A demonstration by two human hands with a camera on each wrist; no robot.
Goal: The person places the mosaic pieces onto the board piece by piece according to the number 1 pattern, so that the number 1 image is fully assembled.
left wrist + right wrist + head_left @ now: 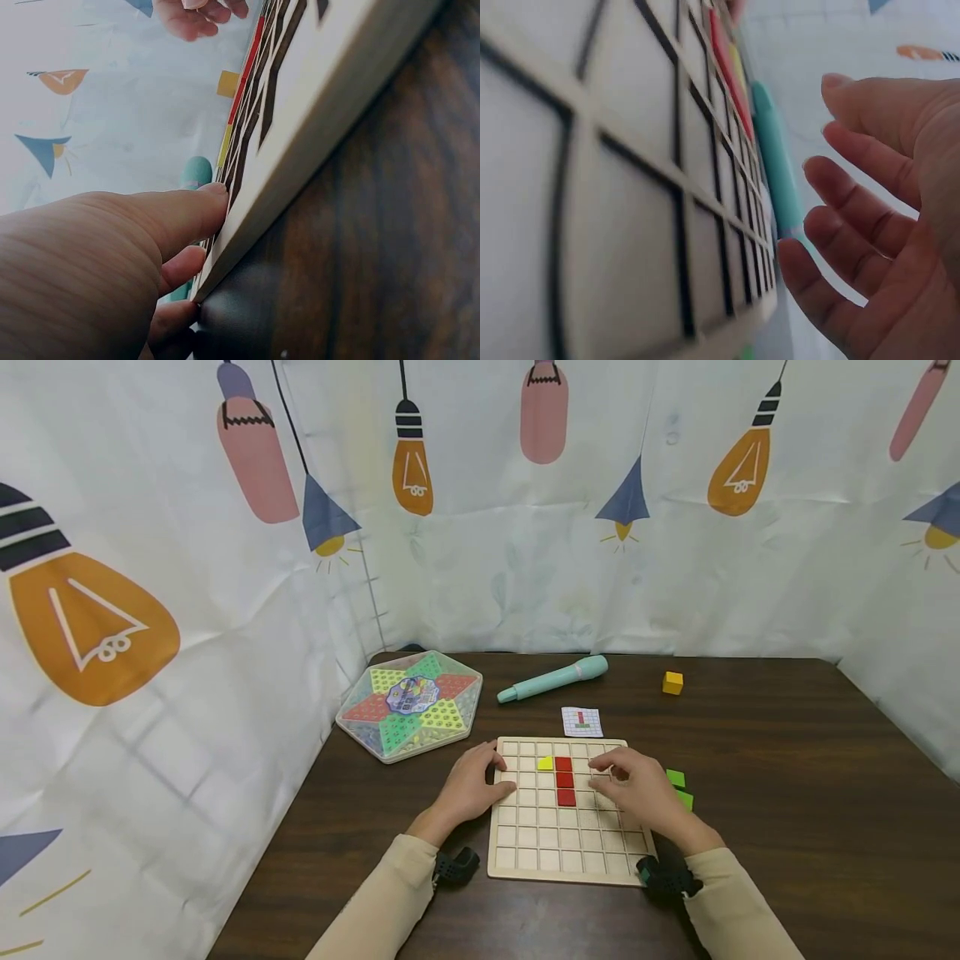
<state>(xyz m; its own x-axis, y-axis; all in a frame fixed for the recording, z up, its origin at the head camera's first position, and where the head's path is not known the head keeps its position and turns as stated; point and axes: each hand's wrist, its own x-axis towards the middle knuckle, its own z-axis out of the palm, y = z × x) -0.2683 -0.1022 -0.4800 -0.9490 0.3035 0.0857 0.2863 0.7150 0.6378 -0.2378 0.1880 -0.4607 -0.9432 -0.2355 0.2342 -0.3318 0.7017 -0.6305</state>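
Closest to me, the right wrist camera (664,878) overlaps the near right corner of the wooden grid board (550,860). Can't tell if they touch, but dropping that arm could jog the whole grid. My left hand (468,783) grips the board's left edge toward the far corner, thumb on top, so leaning too hard could make it skid or tip. My right hand (645,789) hovers over the right half, fingers loosely bent, nothing in them. A clumsy fingertip could bump the three red squares (564,780), lined up toward the far edge, or the yellow piece (545,763) just left of the farthest one. Two green blocks (676,778) sit by the board's right edge, partly hidden behind my hand, so a wide swing could scatter them. Past the far edge there's a printed card (582,722), and a hexagonal game box (401,739) by the tabletop (810,827)'s left edge. Near the tabletop's far edge: a yellow cube (672,683) off right, plus a teal pen-shaped thing (552,679) that looks like it'd roll if nudged.
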